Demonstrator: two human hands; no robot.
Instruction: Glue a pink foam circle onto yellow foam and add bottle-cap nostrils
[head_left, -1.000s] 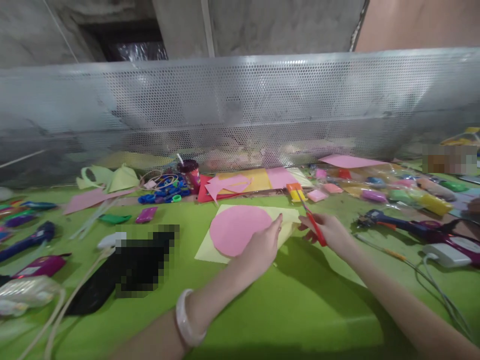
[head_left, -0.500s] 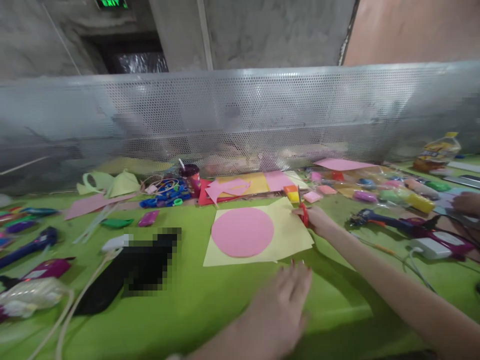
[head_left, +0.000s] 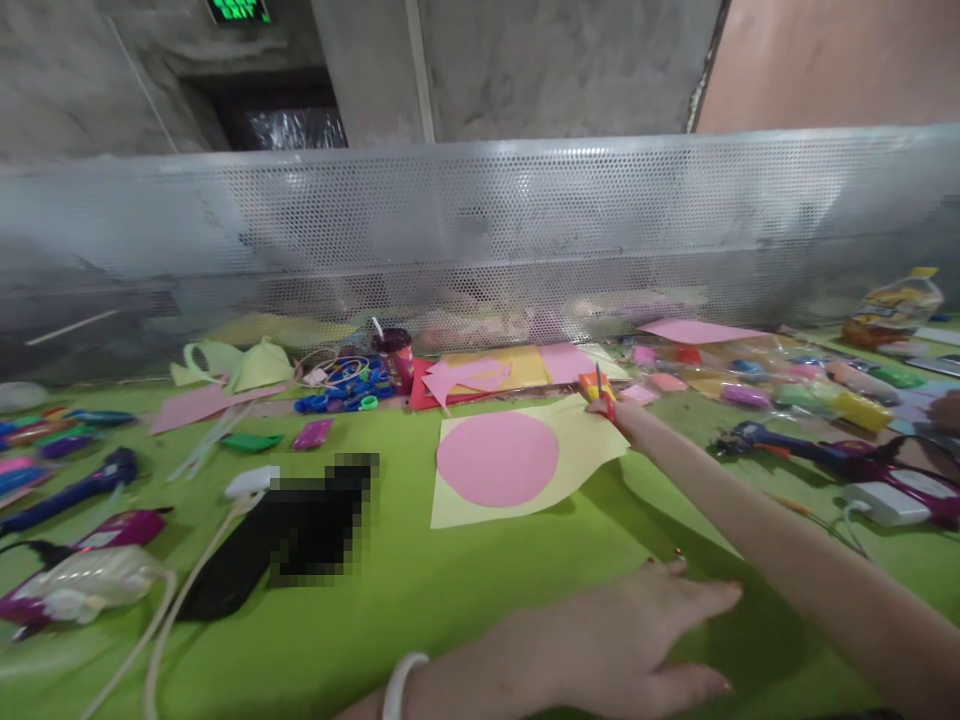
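My right hand (head_left: 622,415) is closed around red-handled scissors (head_left: 608,408), whose blade points up and away. It is at the right end of a pale yellow paper sheet (head_left: 589,455), which curls up off the table there. A pink paper circle (head_left: 497,458) lies flat on the sheet's left part. My left hand (head_left: 630,635) is open, fingers spread, over the near part of the table, apart from the paper. A white band (head_left: 405,685) circles its wrist.
A black pouch-like object (head_left: 232,570), partly pixelated, lies left with a cable and white plug (head_left: 253,482). Glue guns (head_left: 97,487) (head_left: 802,440) lie on both sides. Behind are a cup with a straw (head_left: 395,358), pink paper scraps (head_left: 469,375) and coloured clay packs (head_left: 750,397). A perforated metal screen (head_left: 480,230) borders the back.
My left hand has moved right and nearer to me, and its fingers have spread. The yellow sheet's right end has lifted and curled beside my right hand, which still holds the scissors.
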